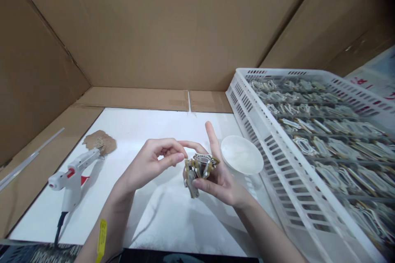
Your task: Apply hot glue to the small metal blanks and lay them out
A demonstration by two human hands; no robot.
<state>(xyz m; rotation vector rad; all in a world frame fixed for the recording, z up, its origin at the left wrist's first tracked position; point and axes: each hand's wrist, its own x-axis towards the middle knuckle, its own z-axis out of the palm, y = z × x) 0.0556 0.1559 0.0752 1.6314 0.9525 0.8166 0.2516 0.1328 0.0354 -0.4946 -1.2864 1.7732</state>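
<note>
In the middle of the head view, my right hand [220, 181] is wrapped round a bunch of small ornate frame-shaped pieces [202, 166], white and grey with gold-brown edges. Its thumb presses on their near side, while one finger points up and away. My left hand [160, 158] is just left of the bunch. Its thumb and fingers are pinched together close to the pieces; anything between the tips is too small to make out. Close behind my right hand sits a round white dish [242, 155] holding something pale.
A white glue gun [74, 172] stands at the left, its nozzle by a brown patch [100, 141]. On the right, a white plastic crate [256, 131] holds rows of similar pieces [308, 146]. Cardboard walls [173, 28] enclose the white work surface [148, 125].
</note>
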